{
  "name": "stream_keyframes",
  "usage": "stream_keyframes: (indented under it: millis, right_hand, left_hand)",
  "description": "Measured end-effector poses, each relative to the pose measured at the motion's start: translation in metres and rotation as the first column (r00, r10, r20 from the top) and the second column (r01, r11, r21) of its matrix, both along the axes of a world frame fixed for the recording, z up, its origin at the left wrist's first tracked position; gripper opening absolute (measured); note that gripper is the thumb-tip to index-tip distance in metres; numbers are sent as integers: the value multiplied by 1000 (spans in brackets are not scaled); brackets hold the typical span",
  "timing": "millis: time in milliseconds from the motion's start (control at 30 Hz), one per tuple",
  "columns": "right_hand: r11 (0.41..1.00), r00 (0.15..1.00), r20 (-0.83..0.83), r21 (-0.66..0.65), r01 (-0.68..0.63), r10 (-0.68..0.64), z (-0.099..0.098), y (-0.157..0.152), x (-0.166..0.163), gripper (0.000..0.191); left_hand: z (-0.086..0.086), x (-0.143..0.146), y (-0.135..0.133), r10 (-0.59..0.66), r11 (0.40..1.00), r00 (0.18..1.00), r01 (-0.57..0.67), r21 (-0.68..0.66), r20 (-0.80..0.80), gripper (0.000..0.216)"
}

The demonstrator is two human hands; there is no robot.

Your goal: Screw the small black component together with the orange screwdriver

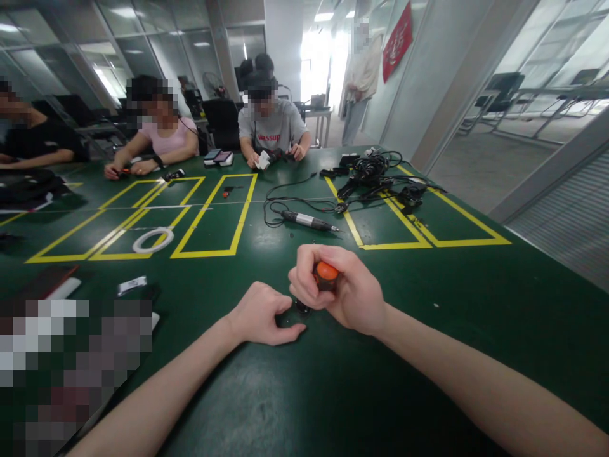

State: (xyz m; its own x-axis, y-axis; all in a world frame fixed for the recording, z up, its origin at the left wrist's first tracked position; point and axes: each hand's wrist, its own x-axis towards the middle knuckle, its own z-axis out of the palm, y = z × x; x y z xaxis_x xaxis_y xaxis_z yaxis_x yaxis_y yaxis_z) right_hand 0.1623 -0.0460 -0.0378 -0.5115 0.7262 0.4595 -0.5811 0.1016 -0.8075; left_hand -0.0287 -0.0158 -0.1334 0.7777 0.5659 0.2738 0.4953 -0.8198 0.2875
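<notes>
My right hand [349,289] is wrapped round a screwdriver [327,271]. Its orange butt end and dark handle show between thumb and fingers, while the shaft is hidden. My left hand [266,315] rests on the green table, thumb stretched out and apart from the bent fingers, with nothing visibly held. Just off its fingertips, below my right hand, lies a small black part [302,308], partly covered; its kind is unclear.
Beyond my hands lies a pen-shaped electric tool [309,220] with a cord. Tangled black cables [375,171] are piled at the back right. A white ring-shaped roll [153,240] and a small packet [132,285] lie left. A co-worker [271,124] sits opposite, handling parts.
</notes>
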Motion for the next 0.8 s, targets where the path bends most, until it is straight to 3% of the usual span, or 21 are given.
stream_keyframes:
  millis: [167, 333, 433, 667, 800]
  right_hand:
    - [998, 999, -20, -42, -43, 42, 2, 0, 1, 16]
    - [998, 999, 2, 47, 47, -47, 3, 5, 2, 29]
    - [1000, 1000, -13, -3, 25, -25, 3, 7, 3, 38]
    - [995, 998, -63, -97, -18, 12, 4, 8, 5, 21]
    - [996, 1000, -24, -90, 16, -19, 4, 8, 3, 23]
  left_hand:
    - [0, 2, 0, -14, 1000, 1000, 14, -2, 1, 49]
    - [1, 5, 0, -11, 999, 1000, 11, -44, 15, 56]
    - [0, 6, 0, 8, 998, 999, -6, -59, 34, 58]
    - [-1, 7, 0, 19, 997, 998, -14, -81, 55, 58]
    - [-1, 7, 0, 14, 995, 999, -9, -97, 49, 58]
